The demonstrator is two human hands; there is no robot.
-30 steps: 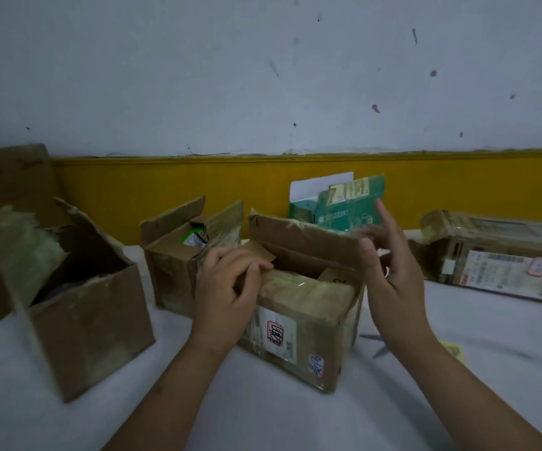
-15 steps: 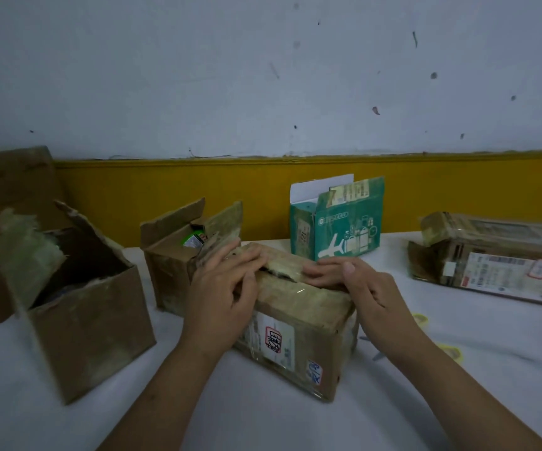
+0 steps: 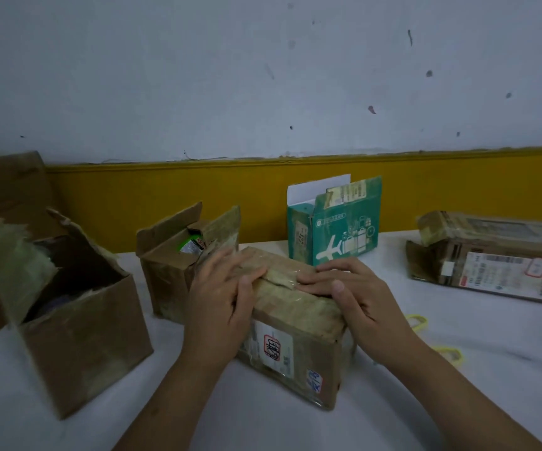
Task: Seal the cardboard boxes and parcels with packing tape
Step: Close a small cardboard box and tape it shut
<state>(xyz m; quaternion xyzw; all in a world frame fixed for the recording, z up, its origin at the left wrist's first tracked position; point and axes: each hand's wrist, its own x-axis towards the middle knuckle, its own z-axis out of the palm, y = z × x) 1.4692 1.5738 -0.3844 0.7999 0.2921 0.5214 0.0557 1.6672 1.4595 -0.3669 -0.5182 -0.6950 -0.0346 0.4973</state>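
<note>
Here, the brown cardboard box with old clear tape and printed stickers (image 3: 299, 323) sits in the middle of the white table (image 3: 295, 428), directly in front of the person, with its top flaps folded shut. The left hand (image 3: 221, 307) lies flat on the left half of the lid, fingers spread and loose, thumb along the seam. The right hand (image 3: 351, 297) lies flat on the right half, fingers pointing left toward the seam; neither hand grips anything, both press palm-down on the flaps.

Just behind the box's left corner, touching or nearly touching it, stands a smaller open brown carton (image 3: 178, 265) with its flaps up and a green-and-white packet showing inside; the left hand partly hides its near flap. Behind the right end, a short way apart, stands a green printed carton with a white aeroplane drawing (image 3: 338, 229), its top flap raised. Farther left is a large open brown box with torn, taped flaps (image 3: 77, 330), tilted toward the camera, and behind it a tall brown cardboard panel (image 3: 6, 203) leans at the wall. Well off to the right lies a long flat brown parcel with a white shipping label (image 3: 497, 258). Near the right forearm, yellow loop-shaped handles (image 3: 448, 353) rest on the table; what tool they belong to cannot be told.
</note>
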